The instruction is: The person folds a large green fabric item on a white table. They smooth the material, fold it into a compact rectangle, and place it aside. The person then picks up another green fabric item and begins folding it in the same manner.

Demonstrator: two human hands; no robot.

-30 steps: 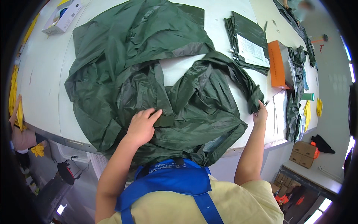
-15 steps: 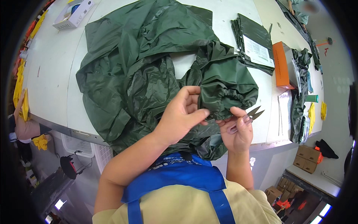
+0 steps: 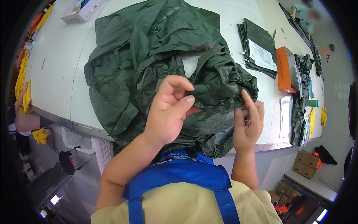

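A large dark green waterproof garment (image 3: 119, 67) lies crumpled across the white table (image 3: 61, 78). Its gathered, elastic-looking cuff (image 3: 244, 80) is raised in front of me, turned to the right. My left hand (image 3: 166, 110) is at the near left edge of the raised part, thumb and forefinger curled close to the cloth, other fingers partly behind it. My right hand (image 3: 250, 119) has its fingers bent against the cloth just below the cuff. Small scissors, seen in that hand before, do not show now; its palm side is partly hidden.
Folded dark green packages (image 3: 259, 48) with a white sheet lie at the far right. Beside them stands an orange box (image 3: 285, 71), with more dark cloth (image 3: 298, 102) beyond. A white carton (image 3: 80, 11) is at the far left. Another person's arm (image 3: 22, 98) reaches onto the left edge.
The cuff opening has turned from facing me to the right. My left hand shifted left; my right moved right and higher on the cloth. The scissors blades went out of sight.
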